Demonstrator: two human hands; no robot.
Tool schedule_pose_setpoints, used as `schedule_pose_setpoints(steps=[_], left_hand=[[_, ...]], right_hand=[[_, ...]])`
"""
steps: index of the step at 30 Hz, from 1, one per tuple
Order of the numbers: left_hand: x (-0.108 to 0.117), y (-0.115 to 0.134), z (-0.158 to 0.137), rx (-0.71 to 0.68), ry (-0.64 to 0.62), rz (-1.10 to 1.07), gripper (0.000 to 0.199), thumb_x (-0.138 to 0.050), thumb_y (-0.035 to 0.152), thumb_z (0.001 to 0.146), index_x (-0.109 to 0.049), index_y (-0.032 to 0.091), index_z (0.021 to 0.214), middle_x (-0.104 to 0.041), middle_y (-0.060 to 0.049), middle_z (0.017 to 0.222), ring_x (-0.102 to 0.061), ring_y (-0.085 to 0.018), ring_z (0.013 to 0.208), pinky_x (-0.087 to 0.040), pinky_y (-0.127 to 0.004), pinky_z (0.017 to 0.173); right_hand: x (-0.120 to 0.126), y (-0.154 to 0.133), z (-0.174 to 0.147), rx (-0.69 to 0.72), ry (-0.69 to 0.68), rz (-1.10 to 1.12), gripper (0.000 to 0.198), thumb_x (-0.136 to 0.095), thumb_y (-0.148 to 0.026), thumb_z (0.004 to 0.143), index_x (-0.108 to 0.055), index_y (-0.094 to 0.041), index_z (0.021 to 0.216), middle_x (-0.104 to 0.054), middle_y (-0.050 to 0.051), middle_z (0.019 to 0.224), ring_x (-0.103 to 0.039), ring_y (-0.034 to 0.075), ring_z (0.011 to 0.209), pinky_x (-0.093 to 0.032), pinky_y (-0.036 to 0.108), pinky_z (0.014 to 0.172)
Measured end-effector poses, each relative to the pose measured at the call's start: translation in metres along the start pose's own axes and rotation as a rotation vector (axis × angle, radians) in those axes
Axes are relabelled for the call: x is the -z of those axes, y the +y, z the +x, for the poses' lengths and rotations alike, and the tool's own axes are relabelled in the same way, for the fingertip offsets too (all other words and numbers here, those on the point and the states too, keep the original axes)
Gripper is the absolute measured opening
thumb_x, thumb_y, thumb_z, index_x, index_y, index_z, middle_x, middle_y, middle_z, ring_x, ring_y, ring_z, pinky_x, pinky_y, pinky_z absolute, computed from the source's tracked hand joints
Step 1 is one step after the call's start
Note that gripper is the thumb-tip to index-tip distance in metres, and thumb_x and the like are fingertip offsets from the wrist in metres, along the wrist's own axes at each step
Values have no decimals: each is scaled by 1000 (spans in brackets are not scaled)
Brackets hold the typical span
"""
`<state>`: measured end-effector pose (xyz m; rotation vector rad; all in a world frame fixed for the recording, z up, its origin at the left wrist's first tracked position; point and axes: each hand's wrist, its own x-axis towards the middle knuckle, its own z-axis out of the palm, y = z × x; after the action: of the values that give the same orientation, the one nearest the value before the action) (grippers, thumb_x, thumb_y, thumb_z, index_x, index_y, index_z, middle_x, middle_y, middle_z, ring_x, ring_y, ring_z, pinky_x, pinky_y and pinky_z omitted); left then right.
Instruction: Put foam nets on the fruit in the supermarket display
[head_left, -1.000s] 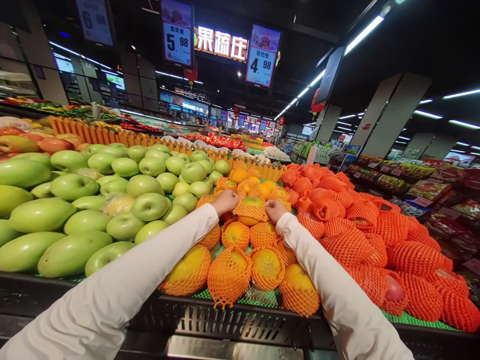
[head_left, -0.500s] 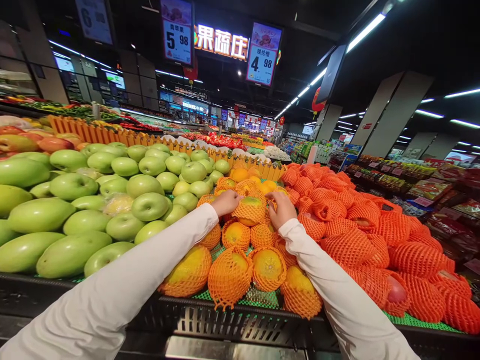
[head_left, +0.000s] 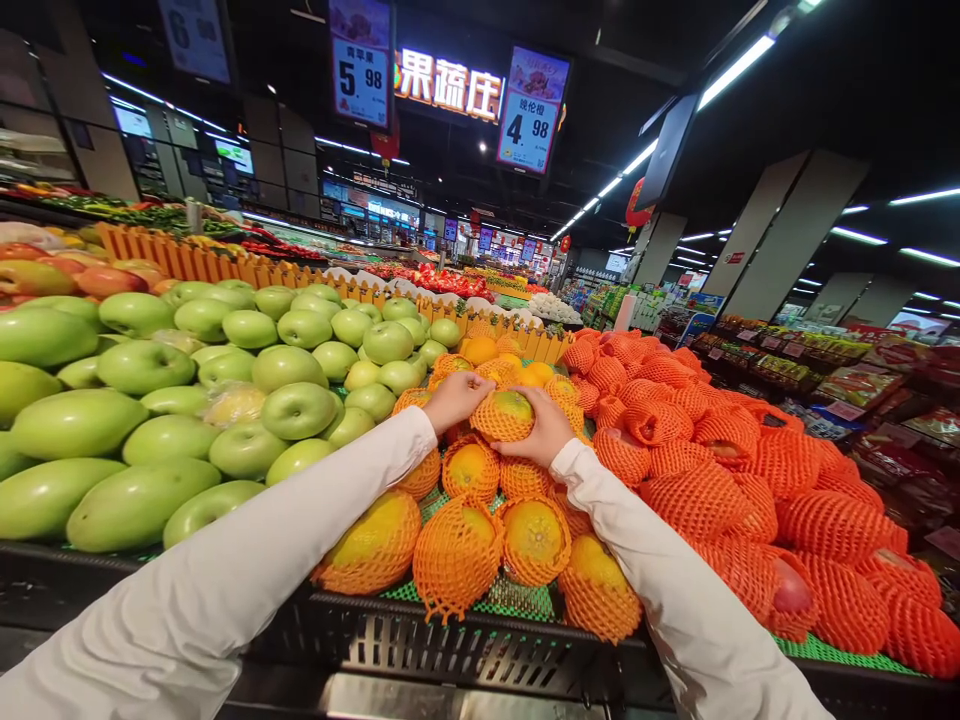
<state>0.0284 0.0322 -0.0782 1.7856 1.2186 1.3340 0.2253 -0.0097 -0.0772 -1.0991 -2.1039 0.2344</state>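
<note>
Both hands meet over a pile of oranges in orange foam nets. My right hand point(head_left: 545, 432) wraps around the right side of one orange point(head_left: 504, 416), thumb below and fingers over the top. Its greenish-yellow skin shows through the open top of the foam net point(head_left: 491, 427). At the upper left of this orange, my left hand point(head_left: 456, 398) has its fingertips pinched together at the net's edge. Other netted oranges lie just below, among them one orange point(head_left: 470, 466) and another point(head_left: 537, 530) in the front row.
Green apples point(head_left: 300, 410) fill the left side, and red-netted fruit point(head_left: 697, 460) is heaped on the right. A black crate edge point(head_left: 450, 645) runs along the front. Behind stands a low orange picket fence point(head_left: 225, 268). Price signs point(head_left: 533, 110) hang overhead.
My right hand has moved left and closed around the orange, which now sits slightly raised and tilted. My left hand has shifted a little towards its upper edge.
</note>
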Motion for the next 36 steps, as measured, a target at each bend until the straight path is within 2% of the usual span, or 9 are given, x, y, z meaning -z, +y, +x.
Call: schedule_pose_setpoints(steps=[3,6,11,15,19,23,26,32,36], left_hand=[[2,24,-10,-1,-99,-283,41,-71,49,81,-63,15,103,-63,0,66,-55,-12,52,-41,-25,52],[3,46,-22,-95,-262,-474,52,-77,45,78,-59,17,118,-73,-6,95,-60,-8,55,-46,-23,54],[3,58,-31,-264,-313,-477,54,-81,36,76,-58,16,121,-69,-13,122,-63,-7,66,-54,-25,66],[4,56,-29,-321,-213,-418,41,-75,39,81,-61,16,112,-69,-10,117,-54,-5,59,-50,-23,61],[-1,49,-26,-396,-106,-289,30,-73,41,81,-64,16,95,-66,-8,107,-59,-13,81,-50,-28,74],[-9,41,-25,-352,-165,-233,33,-81,37,71,-64,16,89,-56,-9,119,-58,-15,90,-52,-32,82],[-10,41,-27,-329,-191,-174,28,-80,38,73,-65,15,80,-52,-9,119,-56,-15,93,-51,-32,84],[-8,50,-34,-397,-199,-170,21,-73,33,77,-61,16,74,-56,-4,92,-53,-14,80,-46,-27,70],[-8,45,-29,-279,-234,-181,25,-70,38,77,-56,18,80,-52,3,69,-47,-11,61,-41,-25,61]], right_hand=[[0,-1,0,-159,213,182,80,-90,-52,46,-56,-20,112,-64,11,115,-61,31,110,-46,54,105],[-2,-2,0,-284,341,568,83,-88,-57,47,-50,-22,112,-64,10,114,-63,30,107,-49,53,102],[-5,-7,1,-215,158,997,88,-89,-51,53,-44,-24,123,-67,8,113,-68,29,105,-53,54,101],[-1,-8,-2,-80,123,858,106,-95,-40,43,-38,-25,130,-62,10,127,-62,30,120,-45,52,112],[4,-3,-2,-48,320,483,99,-94,-47,44,-44,-21,126,-55,13,133,-53,32,129,-36,51,119],[8,3,-2,-34,475,238,93,-91,-47,50,-44,-20,125,-54,14,131,-52,32,126,-40,49,114],[8,4,-2,-17,515,154,89,-88,-44,55,-41,-21,127,-53,15,133,-52,32,126,-41,49,113],[8,-2,-4,-15,533,92,88,-88,-42,56,-40,-22,127,-54,15,133,-55,31,125,-42,47,112],[9,-3,-4,-80,598,149,90,-87,-38,54,-38,-22,128,-53,15,133,-56,29,122,-44,46,110]])
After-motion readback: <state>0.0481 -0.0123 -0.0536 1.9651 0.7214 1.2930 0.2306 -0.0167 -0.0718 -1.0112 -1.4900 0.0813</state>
